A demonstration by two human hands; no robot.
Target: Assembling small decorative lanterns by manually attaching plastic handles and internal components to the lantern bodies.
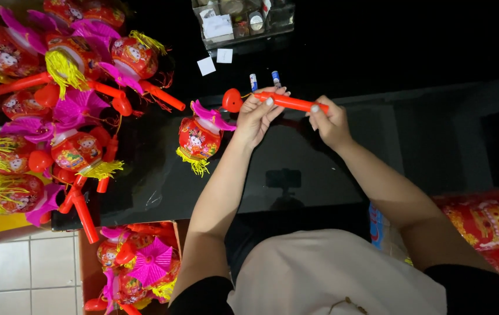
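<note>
While both hands work over the dark table, the scene runs like this from near to far:

- A box (138, 265) at the near left, beside the tiled floor (16, 268), holds red lanterns with pink fans and yellow tassels.
- A red printed bag (489, 224) lies at the near right, just beyond the person's right arm.
- The glossy black table (319, 169) spreads across the middle, its surface mirroring a dim shape.
- The left hand (256, 119) is curled around the left part of the red handle (287, 101), fingertips wrapped over the top of it.
- The right hand (330, 121) pinches the right end of the same handle between thumb and fingers, so the handle is held level between the two hands, just above the table.
- A red heart knob (232, 100) sits at the handle's left end, and from it hangs a red lantern (200, 139) with a pink fan and a yellow tassel, just left of the left hand.
- Two small batteries (264, 80) lie just beyond the handle, touching neither hand.
- A heap of finished lanterns (57, 99) covers the far left of the table.
- Two white paper squares (215, 60) lie farther off, near a clear plastic tray (241, 23) of small items at the far edge.
</note>
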